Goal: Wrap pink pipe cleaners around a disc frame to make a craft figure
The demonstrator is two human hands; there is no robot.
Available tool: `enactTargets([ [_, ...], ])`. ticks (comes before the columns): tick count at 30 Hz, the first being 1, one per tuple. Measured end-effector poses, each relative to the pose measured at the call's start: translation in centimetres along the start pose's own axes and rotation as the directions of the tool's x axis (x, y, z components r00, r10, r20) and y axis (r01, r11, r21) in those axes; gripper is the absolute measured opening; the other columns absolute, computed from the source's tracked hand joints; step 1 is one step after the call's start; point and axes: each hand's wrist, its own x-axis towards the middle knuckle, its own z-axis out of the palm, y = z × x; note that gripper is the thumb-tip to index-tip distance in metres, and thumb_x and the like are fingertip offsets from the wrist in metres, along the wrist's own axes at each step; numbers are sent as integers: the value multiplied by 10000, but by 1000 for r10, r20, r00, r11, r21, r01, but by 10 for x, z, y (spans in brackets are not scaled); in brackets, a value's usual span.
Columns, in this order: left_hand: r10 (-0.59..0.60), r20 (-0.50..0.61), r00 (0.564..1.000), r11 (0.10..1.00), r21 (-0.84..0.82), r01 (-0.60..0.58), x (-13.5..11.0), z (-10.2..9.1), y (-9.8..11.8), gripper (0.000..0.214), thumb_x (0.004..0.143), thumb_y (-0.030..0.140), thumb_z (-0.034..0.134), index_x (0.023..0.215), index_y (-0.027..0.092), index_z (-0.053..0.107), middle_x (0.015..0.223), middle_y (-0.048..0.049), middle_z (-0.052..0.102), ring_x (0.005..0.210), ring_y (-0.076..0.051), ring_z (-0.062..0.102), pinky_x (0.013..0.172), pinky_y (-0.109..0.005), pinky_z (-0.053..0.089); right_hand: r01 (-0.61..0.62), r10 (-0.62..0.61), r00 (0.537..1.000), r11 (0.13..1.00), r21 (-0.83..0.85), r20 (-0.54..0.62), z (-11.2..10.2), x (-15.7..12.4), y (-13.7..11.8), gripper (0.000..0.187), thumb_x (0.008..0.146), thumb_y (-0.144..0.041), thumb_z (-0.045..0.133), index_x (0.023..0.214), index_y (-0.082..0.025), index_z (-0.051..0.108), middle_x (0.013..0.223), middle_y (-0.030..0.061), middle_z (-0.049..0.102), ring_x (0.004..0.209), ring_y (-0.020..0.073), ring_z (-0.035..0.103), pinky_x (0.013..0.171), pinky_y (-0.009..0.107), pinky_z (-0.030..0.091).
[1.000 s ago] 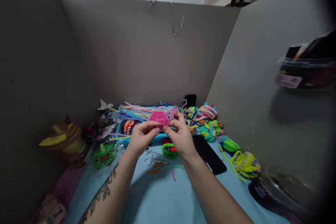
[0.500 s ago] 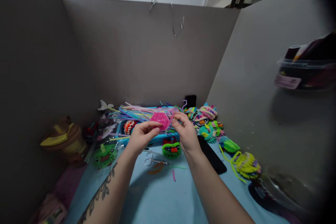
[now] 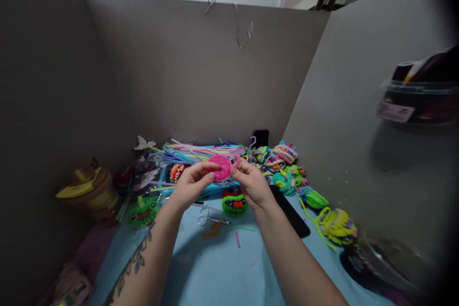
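A pink coiled disc of fuzzy pipe cleaner [image 3: 221, 167] is held up between both hands, above the table. My left hand [image 3: 193, 181] pinches its left edge between thumb and fingers. At its right edge, my right hand [image 3: 250, 180] pinches a loose pink end that loops out from the coil. Below the hands, a green fuzzy creature [image 3: 234, 204] with a red top sits on the blue cloth [image 3: 215, 267]. Scissors [image 3: 210, 219] lie in front of it, beside orange scraps [image 3: 213, 229] and a short pink piece [image 3: 237, 239].
Behind the hands, a blue tray [image 3: 211, 192] holds many loose pipe cleaners [image 3: 190, 152]. Several colourful fuzzy figures [image 3: 285, 179] crowd the right, near a black phone-like slab [image 3: 291, 213]. A brown pot [image 3: 91, 189] and a bagged green figure [image 3: 143, 211] stand left. Grey panels [image 3: 201, 71] enclose the table.
The loose pink end has been drawn in closer to the disc, and my right hand has come slightly left and down with it. My left hand keeps its pinch.
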Motion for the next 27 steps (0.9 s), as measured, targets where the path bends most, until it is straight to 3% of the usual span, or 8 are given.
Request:
enactTargets([
  [4, 2, -149, 989, 997, -79, -14, 3, -1, 0, 506, 752, 315, 672, 1231, 219, 541, 1041, -80, 671, 670, -114, 597, 524, -200, 446, -80, 95, 994, 972, 219, -60, 0, 5, 8, 330, 584, -461, 782, 695, -190, 629, 740, 10, 643, 752, 168, 583, 796, 351, 464],
  [8, -5, -370, 929, 997, -68, -22, 10, -6, -10, 484, 698, 317, 718, 1135, 174, 569, 1115, -105, 634, 823, -138, 606, 625, -203, 463, -50, 113, 982, 930, 365, -153, 0, 10, 13, 345, 546, -425, 816, 730, -204, 625, 706, -14, 651, 654, 139, 574, 732, 323, 482],
  [10, -62, -353, 934, 997, -70, 40, 11, -4, -17, 454, 677, 329, 735, 1076, 158, 603, 1059, -94, 648, 783, -131, 599, 625, -206, 457, -15, 93, 979, 922, 386, -183, 1, 10, 14, 331, 554, -409, 817, 724, -211, 614, 710, -23, 651, 659, 132, 578, 723, 311, 484],
  [14, -210, -148, 966, 972, -143, 189, 10, 9, -26, 390, 654, 326, 761, 978, 138, 650, 716, -10, 642, 611, -98, 542, 597, -208, 439, -19, 105, 975, 917, 398, -196, 4, 9, 18, 309, 592, -415, 791, 721, -227, 582, 707, -38, 644, 662, 132, 581, 694, 304, 478],
  [15, -209, -123, 970, 968, -166, 187, 10, 13, -27, 363, 652, 321, 763, 947, 138, 659, 713, -7, 643, 615, -98, 543, 608, -211, 439, -32, 119, 974, 915, 401, -194, 5, 8, 20, 307, 595, -415, 787, 723, -230, 578, 705, -37, 643, 658, 136, 581, 681, 303, 474],
  [21, -120, -175, 977, 967, -245, 75, 9, 29, -30, 217, 642, 298, 769, 736, 132, 665, 708, -4, 650, 646, -102, 545, 657, -217, 436, -108, 200, 967, 885, 454, -160, 11, 5, 26, 278, 609, -346, 786, 691, -223, 550, 661, -45, 633, 609, 134, 564, 579, 270, 440],
  [27, -77, -246, 966, 965, -262, 10, 8, 35, -38, 244, 647, 343, 760, 687, 137, 635, 660, 8, 625, 644, -119, 545, 666, -237, 443, -130, 299, 946, 705, 697, -125, 22, 2, 24, 257, 577, -206, 810, 710, -225, 591, 675, -61, 655, 626, 112, 565, 594, 239, 448],
])
